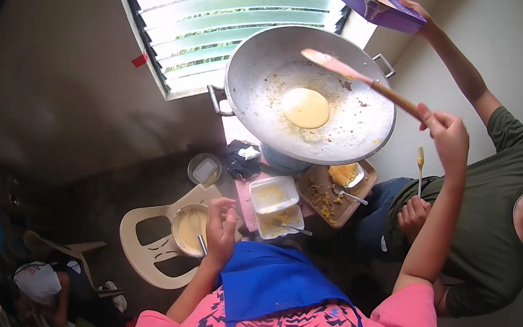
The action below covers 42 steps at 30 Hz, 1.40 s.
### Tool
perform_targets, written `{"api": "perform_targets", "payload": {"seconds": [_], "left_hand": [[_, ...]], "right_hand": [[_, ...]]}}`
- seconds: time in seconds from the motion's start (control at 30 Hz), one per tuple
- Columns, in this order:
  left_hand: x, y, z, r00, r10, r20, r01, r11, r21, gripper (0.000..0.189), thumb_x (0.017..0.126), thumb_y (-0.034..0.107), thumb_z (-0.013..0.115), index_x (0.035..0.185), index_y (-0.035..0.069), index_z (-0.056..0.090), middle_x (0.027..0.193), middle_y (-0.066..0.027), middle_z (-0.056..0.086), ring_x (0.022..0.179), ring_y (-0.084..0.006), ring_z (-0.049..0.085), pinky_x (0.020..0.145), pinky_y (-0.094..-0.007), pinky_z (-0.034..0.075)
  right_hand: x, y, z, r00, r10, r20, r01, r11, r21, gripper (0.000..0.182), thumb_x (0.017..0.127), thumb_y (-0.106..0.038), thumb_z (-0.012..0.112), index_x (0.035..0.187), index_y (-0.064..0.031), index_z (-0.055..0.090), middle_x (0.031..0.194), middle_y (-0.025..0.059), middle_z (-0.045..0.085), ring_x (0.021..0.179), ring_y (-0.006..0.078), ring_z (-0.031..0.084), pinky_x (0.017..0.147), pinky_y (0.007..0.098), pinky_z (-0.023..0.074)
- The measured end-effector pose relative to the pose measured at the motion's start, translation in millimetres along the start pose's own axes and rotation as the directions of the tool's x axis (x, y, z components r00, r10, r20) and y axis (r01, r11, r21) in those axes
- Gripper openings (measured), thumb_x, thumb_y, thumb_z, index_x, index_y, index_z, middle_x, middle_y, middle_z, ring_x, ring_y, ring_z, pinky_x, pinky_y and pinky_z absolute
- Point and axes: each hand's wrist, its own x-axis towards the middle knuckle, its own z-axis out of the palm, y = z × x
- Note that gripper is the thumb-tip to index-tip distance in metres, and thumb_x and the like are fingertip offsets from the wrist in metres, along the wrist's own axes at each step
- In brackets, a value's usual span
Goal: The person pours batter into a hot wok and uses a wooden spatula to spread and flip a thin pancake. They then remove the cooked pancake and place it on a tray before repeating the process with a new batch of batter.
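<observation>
A round pool of pale yellow batter [305,108] lies in the middle of a large metal wok [265,72] with browned crumbs around it. Above the wok's right side, my right hand [446,133] grips the wooden handle of a pink-headed spatula [337,65], its head held over the pan. My left hand [223,229] is raised with bent fingers beside a bowl of batter [188,227]; whether it touches anything is unclear. A wire whisk [200,235] leans in that bowl, which stands on a beige plastic chair [138,241].
A co-worker at the right holds a purple container [380,11] and a small brush-like utensil [420,162]. Below the wok are open foam trays [274,193] and a brown tray [350,217] with food and a fork. A louvered window [235,2] is behind. Another person is at lower left.
</observation>
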Motion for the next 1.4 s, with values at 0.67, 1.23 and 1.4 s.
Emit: {"api": "perform_targets", "payload": {"seconds": [0.67, 1.23, 1.4], "left_hand": [[-7, -1, 0, 0.998, 0.038, 0.046, -0.04, 0.997, 0.058, 0.02, 0.096, 0.011, 0.048, 0.112, 0.002, 0.054, 0.102, -0.0095, 0.054, 0.09, -0.0174, 0.057, 0.075, -0.0298, 0.046], [-19, -1, -1, 1.0, 0.005, 0.02, -0.006, 0.996, 0.085, 0.021, 0.095, 0.012, 0.048, 0.112, 0.002, 0.053, 0.103, -0.0108, 0.054, 0.094, -0.0195, 0.057, 0.079, -0.031, 0.046], [-19, -8, -5, 1.0, 0.014, 0.014, -0.015, 0.999, 0.041, 0.019, 0.097, 0.012, 0.047, 0.113, 0.003, 0.052, 0.102, -0.0084, 0.053, 0.089, -0.0158, 0.055, 0.077, -0.0289, 0.045]], "right_hand": [[-63, 9, 50, 0.834, -0.548, -0.069, 0.493, 0.795, -0.352, 0.019, 0.09, -0.012, 0.063, 0.108, -0.0087, 0.067, 0.093, 0.0072, 0.061, 0.087, 0.0261, 0.062, 0.073, 0.039, 0.0481], [-47, -7, 91, 0.824, -0.532, -0.198, 0.413, 0.801, -0.433, 0.021, 0.083, -0.011, 0.069, 0.104, -0.0153, 0.07, 0.087, 0.0019, 0.059, 0.081, 0.0194, 0.064, 0.065, 0.0338, 0.0521], [-54, -8, 79, 0.842, -0.493, -0.219, 0.385, 0.834, -0.396, 0.022, 0.084, -0.012, 0.069, 0.106, -0.0153, 0.069, 0.087, 0.0022, 0.059, 0.082, 0.02, 0.064, 0.067, 0.0352, 0.0516]]}}
